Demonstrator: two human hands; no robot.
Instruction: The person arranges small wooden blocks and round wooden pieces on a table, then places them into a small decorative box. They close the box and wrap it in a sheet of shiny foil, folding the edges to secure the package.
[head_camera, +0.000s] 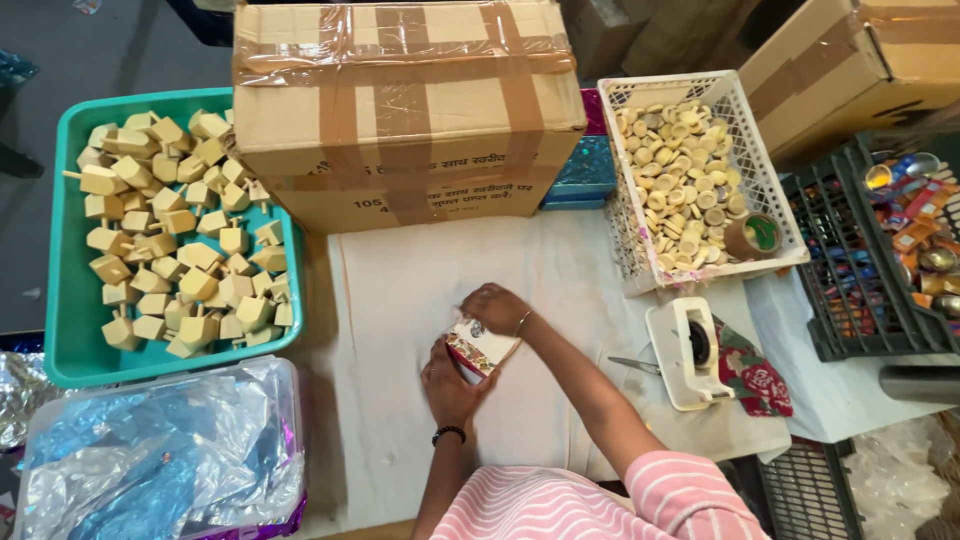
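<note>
The left hand (450, 385) and the right hand (493, 306) meet over the middle of the white-covered surface (400, 300), both closed on one small object wrapped in patterned paper (480, 348), white with red and dark print. The left hand grips it from below with fingers curled around the near end; the right hand pinches its far upper edge with bent fingers. The wrapped object sits just above the cloth, between the two palms. A dark beaded band circles the left wrist and a thin bangle the right.

One teal tray (70, 320) lies to the left, heaped with pale wooden blocks on short pegs (175, 240), too many and too piled to count. In front of it stands one clear tub of crumpled silver and blue foil (165, 455). One taped cardboard box (405, 110) stands beyond the hands. To the right, one white lattice basket (760, 160) holds a heap of small pale discs (680, 170), uncountable, and one roll of brown tape (752, 236). One white tape dispenser (685, 352) lies near the right forearm, on a floral cloth (755, 380). One dark crate (850, 270) at the far right holds colourful small items.
</note>
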